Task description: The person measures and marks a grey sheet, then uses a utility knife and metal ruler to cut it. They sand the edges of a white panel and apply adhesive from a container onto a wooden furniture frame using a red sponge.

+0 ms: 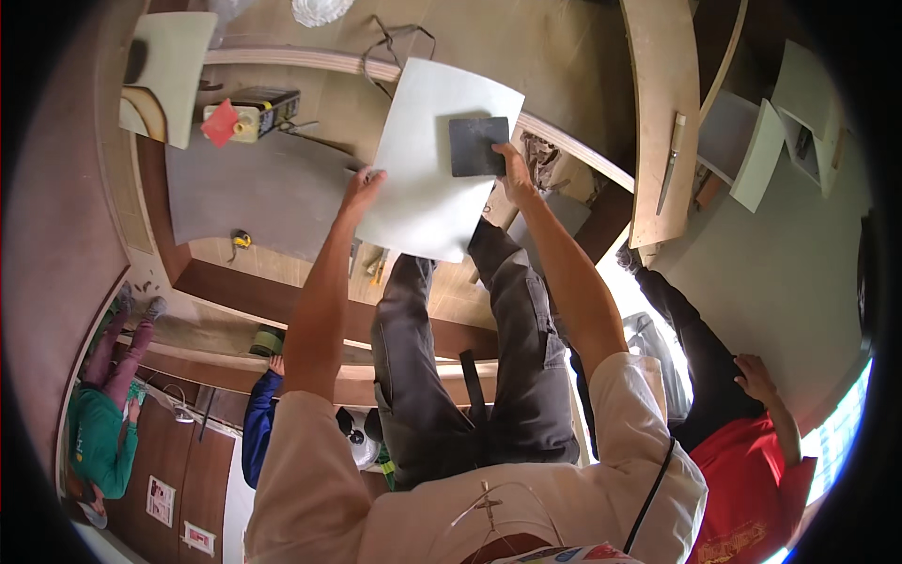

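Note:
A large pale white sheet, four-sided and stiff-looking, is held up in front of me over my thighs. My left hand is closed on its left edge. At the sheet's right edge, my right hand is closed on a small dark grey square piece. That square overlaps the upper right part of the sheet. Whether the right fingers also pinch the sheet's edge, I cannot tell. The fingers behind both pieces are hidden.
A grey sheet lies on the left, with a yellow tape measure below it. A rectangular can with a red piece stands beyond. A knife rests on a curved wooden board. A person in red is close at right.

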Motion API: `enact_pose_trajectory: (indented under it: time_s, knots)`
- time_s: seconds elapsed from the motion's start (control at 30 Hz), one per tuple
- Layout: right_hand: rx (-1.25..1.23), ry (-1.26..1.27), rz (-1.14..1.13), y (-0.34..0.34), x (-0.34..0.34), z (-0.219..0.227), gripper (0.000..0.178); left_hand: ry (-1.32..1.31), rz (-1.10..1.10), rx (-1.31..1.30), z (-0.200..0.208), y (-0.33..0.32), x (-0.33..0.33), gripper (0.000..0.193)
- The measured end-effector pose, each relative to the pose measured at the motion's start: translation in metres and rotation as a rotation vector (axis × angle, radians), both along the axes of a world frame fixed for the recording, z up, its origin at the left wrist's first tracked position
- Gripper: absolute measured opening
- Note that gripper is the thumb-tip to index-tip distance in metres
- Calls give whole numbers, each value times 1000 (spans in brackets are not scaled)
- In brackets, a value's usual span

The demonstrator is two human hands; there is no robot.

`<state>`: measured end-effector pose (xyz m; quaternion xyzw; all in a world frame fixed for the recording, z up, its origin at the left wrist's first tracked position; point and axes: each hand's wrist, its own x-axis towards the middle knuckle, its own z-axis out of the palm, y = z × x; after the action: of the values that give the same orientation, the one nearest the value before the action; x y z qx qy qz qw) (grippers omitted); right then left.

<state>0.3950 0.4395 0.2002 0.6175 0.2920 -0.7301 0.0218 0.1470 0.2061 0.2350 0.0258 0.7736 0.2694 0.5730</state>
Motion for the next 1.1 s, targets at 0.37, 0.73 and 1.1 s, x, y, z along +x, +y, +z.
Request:
enact_pose_trajectory:
  time_s: [0.37,0.73,1.1]
  knots:
    - [68,18,51,2,4,-16,57,913,-500,497,-2,129,8,39]
    - [347,142,483,48,13,38,44,1022,-828,465,-40,195,35,32]
    - [944,75,1100,196,-35,10,56,1050,-357,281,-52,224,99,28]
